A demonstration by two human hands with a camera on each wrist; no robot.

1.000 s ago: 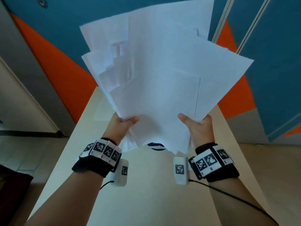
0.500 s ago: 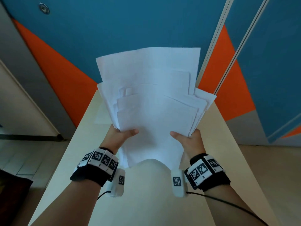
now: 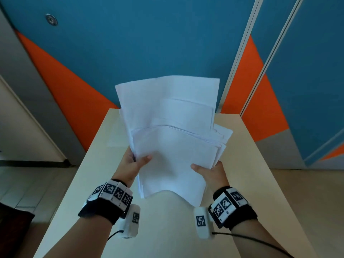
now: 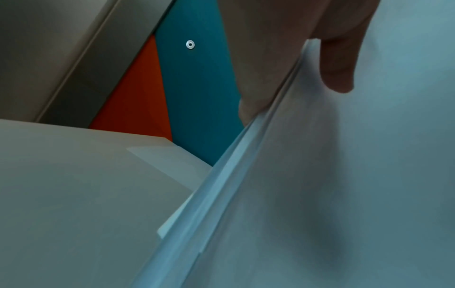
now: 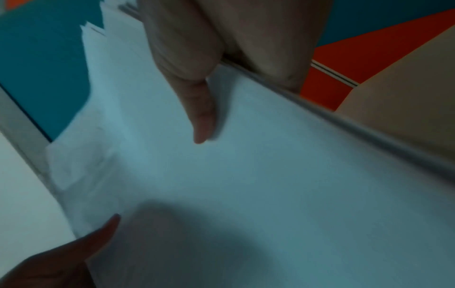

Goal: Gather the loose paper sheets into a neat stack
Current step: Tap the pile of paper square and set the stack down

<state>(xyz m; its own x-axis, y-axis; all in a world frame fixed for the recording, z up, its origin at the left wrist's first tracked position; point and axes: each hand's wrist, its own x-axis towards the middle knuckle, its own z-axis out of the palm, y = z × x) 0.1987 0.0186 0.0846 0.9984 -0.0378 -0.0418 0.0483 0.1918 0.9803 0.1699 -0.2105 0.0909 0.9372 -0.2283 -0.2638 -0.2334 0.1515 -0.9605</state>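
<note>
A bundle of white paper sheets (image 3: 173, 146) stands tilted above the beige table (image 3: 167, 229), its upper edges uneven and stepped. My left hand (image 3: 134, 162) grips its left edge, thumb on the front face. My right hand (image 3: 208, 171) grips the right edge the same way. In the left wrist view the thumb (image 4: 337, 64) presses the paper bundle (image 4: 344, 194) and the layered edges show. The right wrist view shows my right thumb (image 5: 199, 113) on the paper bundle (image 5: 270, 185). One more white sheet (image 3: 119, 136) lies flat on the table at the far left, partly hidden.
The table's far edge meets a blue and orange wall (image 3: 149, 43) with a pale vertical frame strip (image 3: 240, 58) at right. Tiled floor (image 3: 22, 183) lies left of the table, beige floor on the right. Bare tabletop lies between my forearms.
The bundle has come down from high in front of me toward the table, and the fanned sheets have drawn together into a narrower bundle. Both hands keep their grip.
</note>
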